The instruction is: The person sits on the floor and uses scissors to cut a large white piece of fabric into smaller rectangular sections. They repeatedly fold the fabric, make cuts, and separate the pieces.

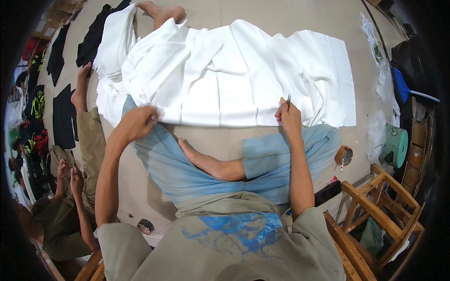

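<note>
A long stretch of white cloth lies in loose folds across the floor and over my lower legs, with thin seam lines running across it. My left hand is at its near left edge, slightly blurred, fingers bent and pinching the cloth. At the near edge further right, my right hand is closed around a small dark pointed tool, its tip sticking up past the fingers. Most of that tool is hidden, so I cannot tell its exact kind. More white cloth is piled in layers at the far left.
A co-worker's hands show at the left; another person's bare foot lies beyond the cloth. Black cloth pieces lie on the left floor. At right are a wooden stool, a green stool, a blue fly swatter and a tape roll.
</note>
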A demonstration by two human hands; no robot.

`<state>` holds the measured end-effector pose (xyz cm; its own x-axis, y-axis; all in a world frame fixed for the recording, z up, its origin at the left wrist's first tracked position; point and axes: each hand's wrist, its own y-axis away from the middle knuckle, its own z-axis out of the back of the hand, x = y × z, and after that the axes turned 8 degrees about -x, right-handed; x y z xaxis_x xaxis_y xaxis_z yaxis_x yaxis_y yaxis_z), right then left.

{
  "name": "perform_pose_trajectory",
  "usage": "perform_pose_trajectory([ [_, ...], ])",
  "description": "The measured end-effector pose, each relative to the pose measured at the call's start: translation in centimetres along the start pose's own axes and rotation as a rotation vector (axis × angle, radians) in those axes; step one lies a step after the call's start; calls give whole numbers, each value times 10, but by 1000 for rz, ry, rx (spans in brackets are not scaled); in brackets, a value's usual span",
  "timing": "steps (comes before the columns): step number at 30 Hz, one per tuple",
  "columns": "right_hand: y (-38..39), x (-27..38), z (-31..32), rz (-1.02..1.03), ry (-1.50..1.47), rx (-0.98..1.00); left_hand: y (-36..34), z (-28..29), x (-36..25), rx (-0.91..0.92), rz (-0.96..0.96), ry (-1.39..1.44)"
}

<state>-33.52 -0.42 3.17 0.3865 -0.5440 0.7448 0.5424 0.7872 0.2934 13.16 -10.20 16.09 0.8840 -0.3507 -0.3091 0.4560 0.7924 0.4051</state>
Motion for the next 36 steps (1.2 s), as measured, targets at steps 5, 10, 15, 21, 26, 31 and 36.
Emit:
perform_pose_trajectory([
  [5,-5,23,10,72,-266,-65,22,3,-36,-127,-110,160],
  [10,-43,46,-18,109,-351,209,-105,-96,-75,-567,7,147],
  [15,-88,30,-44,-33,-457,124,-219,-141,-44,-773,76,-131],
  [21,-77,26,-74,-14,-673,-71,-294,-90,16,-865,-98,13],
  [26,-25,33,-35,103,-336,158,-230,-103,-77,-1067,-217,222],
  [31,49,11,-53,23,-248,283,-82,-173,-169,-837,-22,468],
  [36,58,4,-57,-110,-449,249,-74,-190,-189,-771,-99,446],
])
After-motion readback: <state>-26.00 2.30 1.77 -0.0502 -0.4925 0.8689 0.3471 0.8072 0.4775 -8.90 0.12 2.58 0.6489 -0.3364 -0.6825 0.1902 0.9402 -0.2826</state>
